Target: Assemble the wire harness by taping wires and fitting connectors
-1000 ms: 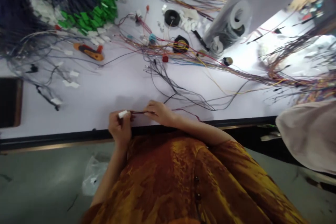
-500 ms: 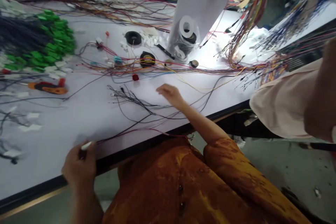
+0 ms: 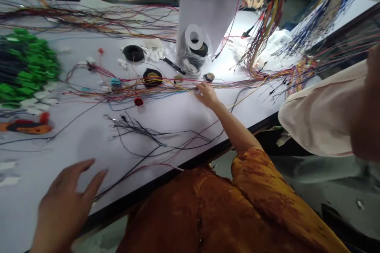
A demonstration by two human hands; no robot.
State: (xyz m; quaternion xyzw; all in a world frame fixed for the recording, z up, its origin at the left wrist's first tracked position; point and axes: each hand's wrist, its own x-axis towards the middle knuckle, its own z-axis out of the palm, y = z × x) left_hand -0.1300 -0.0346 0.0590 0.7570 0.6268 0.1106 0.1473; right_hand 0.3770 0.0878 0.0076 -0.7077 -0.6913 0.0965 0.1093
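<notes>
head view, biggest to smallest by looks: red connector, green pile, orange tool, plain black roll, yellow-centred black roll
1. Green pile, cut off by frame
2. Orange tool, cut off
3. Plain black roll and yellow-centred black roll, too alike to rank
4. Red connector

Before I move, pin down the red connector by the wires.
Find the wire bundle crossing the white table. On its near edge, slightly left of the nearer black tape roll, lies the red connector, chunkier than the small red piece beyond the bundle.

Left hand (image 3: 63, 201) open, thumb and 1 finger spread; right arm (image 3: 234, 126) extended forward, fingers (image 3: 202, 87) slightly bent.
</notes>
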